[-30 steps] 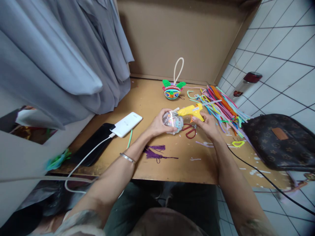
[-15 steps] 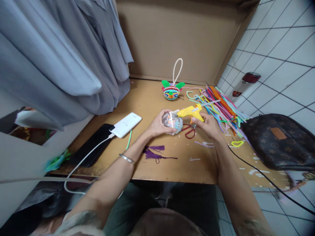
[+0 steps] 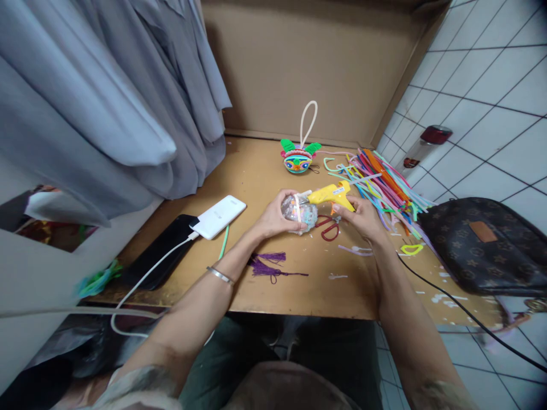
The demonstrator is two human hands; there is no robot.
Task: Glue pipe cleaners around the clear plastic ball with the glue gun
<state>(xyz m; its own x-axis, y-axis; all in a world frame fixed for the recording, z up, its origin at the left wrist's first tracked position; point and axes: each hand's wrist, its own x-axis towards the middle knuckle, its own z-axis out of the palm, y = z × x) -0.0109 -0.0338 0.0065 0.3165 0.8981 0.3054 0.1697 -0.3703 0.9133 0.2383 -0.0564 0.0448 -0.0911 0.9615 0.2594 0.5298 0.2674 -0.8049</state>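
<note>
My left hand (image 3: 273, 217) is closed around a clear round ball (image 3: 308, 215) with bits of colour showing through and a pale strip across it. A yellow hot glue gun (image 3: 337, 195) is in my right hand (image 3: 363, 217), its nozzle at the ball's upper right side. I cannot tell whether the nozzle touches the ball. A clear glue stick (image 3: 367, 178) juts from the back of the gun. Red-handled scissors (image 3: 330, 230) lie on the table just below the gun, partly hidden by the ball. Purple tassels (image 3: 268, 265) lie in front of my left hand.
A colourful animal-head ornament (image 3: 298, 162) with a white loop stands at the back. Bundled pipe cleaners (image 3: 380, 182) and a brown bag (image 3: 487, 245) lie right, with a black cord (image 3: 448, 293). At left are a white power bank (image 3: 222, 217), black phone (image 3: 158, 256) and hanging grey cloth (image 3: 128, 102).
Almost nothing differs. Both hands keep their hold, and the glue gun stays at the same side of the ball with at most a very slight shift.
</note>
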